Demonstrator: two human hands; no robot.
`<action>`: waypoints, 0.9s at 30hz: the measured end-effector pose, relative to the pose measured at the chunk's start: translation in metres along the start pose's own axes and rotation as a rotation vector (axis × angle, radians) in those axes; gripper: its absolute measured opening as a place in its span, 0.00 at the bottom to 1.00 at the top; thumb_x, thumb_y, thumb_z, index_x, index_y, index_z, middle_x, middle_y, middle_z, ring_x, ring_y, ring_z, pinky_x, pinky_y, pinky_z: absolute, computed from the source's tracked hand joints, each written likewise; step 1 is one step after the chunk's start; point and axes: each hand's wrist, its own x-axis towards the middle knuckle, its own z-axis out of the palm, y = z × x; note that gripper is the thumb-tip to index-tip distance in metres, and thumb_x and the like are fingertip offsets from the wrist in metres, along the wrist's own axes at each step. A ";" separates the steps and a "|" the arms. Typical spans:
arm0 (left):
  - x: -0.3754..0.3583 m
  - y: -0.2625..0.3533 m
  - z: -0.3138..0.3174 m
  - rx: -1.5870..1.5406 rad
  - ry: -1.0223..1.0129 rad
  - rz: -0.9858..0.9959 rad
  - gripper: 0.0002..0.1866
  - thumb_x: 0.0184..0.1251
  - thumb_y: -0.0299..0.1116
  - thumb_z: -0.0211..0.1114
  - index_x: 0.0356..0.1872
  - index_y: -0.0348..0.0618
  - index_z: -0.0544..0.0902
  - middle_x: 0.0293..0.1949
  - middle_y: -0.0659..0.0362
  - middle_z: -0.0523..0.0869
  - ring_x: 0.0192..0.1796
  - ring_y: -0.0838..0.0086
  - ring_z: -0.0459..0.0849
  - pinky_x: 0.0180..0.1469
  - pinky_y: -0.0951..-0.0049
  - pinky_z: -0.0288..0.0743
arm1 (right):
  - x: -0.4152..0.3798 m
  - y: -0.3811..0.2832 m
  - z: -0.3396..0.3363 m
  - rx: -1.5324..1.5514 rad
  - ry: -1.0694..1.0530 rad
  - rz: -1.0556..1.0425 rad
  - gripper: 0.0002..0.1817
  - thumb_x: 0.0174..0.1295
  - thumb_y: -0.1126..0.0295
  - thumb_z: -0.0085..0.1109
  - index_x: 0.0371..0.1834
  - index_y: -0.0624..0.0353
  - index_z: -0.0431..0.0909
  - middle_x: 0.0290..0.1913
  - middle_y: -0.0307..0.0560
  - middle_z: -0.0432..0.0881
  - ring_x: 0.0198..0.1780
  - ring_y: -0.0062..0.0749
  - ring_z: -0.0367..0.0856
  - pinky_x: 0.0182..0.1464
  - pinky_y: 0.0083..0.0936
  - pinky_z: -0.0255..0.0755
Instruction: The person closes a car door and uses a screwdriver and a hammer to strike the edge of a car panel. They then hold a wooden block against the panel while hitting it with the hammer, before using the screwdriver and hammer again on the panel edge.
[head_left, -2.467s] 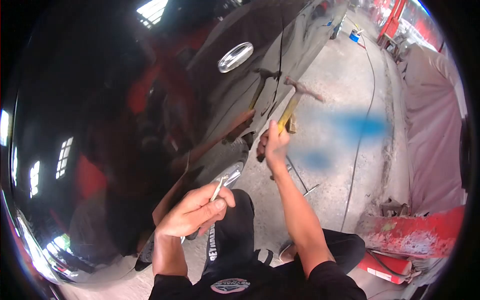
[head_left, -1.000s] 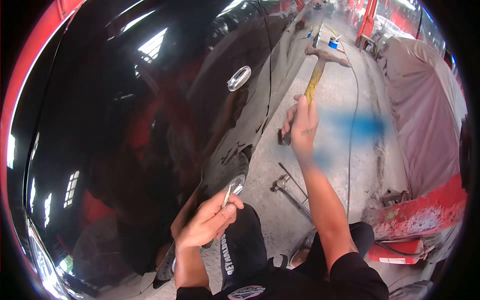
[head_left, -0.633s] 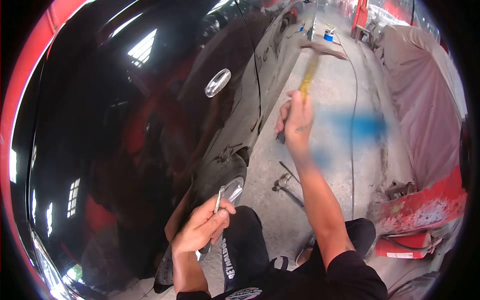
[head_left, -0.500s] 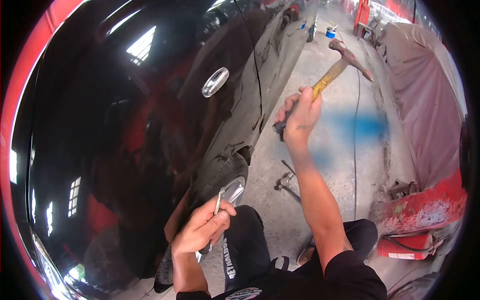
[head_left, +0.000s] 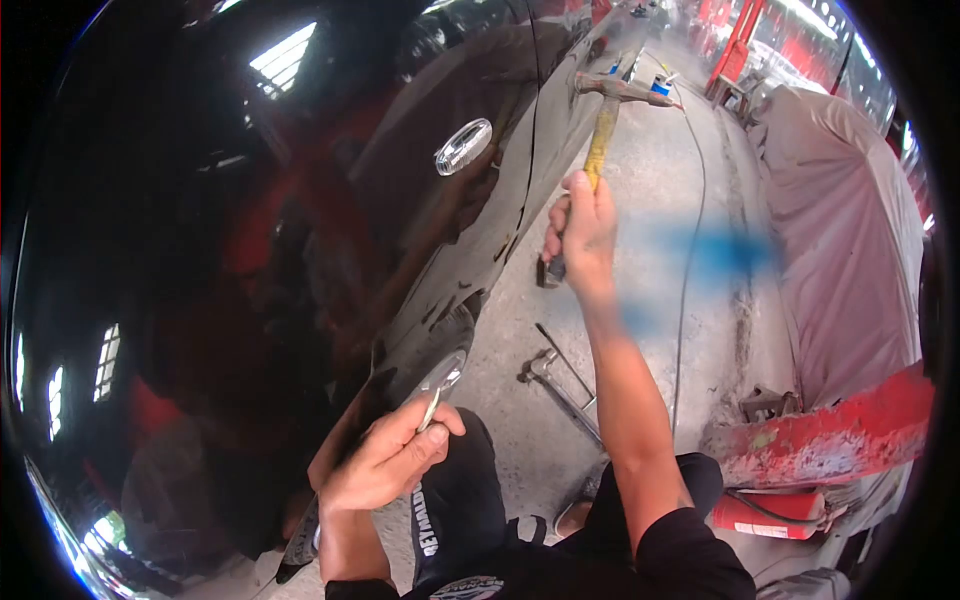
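Observation:
My right hand grips the yellow wooden handle of a hammer, raised upright; its metal head sits close to the glossy black car body. My left hand is lower down beside the car's lower panel, fingers closed around a thin metal tool whose tip points up at the panel. A chrome side marker shines on the car above and left of the hammer hand.
A metal wrench lies on the concrete floor by my knee. A black cable runs along the floor. A covered vehicle stands at right, with a red beam and a red cylinder low right.
The hammer swung back away from the car, then came forward again; its head now sits near the panel. My left hand kept its hold on the thin tool. The view shifted slightly.

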 end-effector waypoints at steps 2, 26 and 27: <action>0.001 0.003 0.000 -0.036 -0.007 -0.005 0.11 0.89 0.36 0.54 0.57 0.39 0.77 0.29 0.66 0.75 0.23 0.87 0.68 0.25 0.83 0.63 | -0.004 -0.001 0.002 0.010 0.049 -0.043 0.16 0.85 0.57 0.44 0.46 0.60 0.66 0.20 0.40 0.67 0.13 0.27 0.68 0.14 0.28 0.67; -0.010 0.015 0.001 -0.001 -0.026 0.060 0.11 0.89 0.34 0.54 0.58 0.37 0.78 0.29 0.68 0.72 0.33 0.83 0.68 0.37 0.80 0.64 | 0.013 -0.040 -0.016 -0.167 0.068 -0.260 0.22 0.84 0.56 0.48 0.66 0.65 0.74 0.25 0.38 0.72 0.14 0.21 0.70 0.15 0.22 0.64; -0.009 0.015 0.001 0.024 -0.029 0.101 0.11 0.89 0.33 0.53 0.57 0.36 0.77 0.29 0.67 0.73 0.28 0.85 0.68 0.31 0.81 0.65 | 0.020 -0.051 -0.012 -0.158 0.080 -0.266 0.22 0.84 0.56 0.48 0.66 0.65 0.74 0.25 0.38 0.72 0.14 0.21 0.70 0.15 0.22 0.64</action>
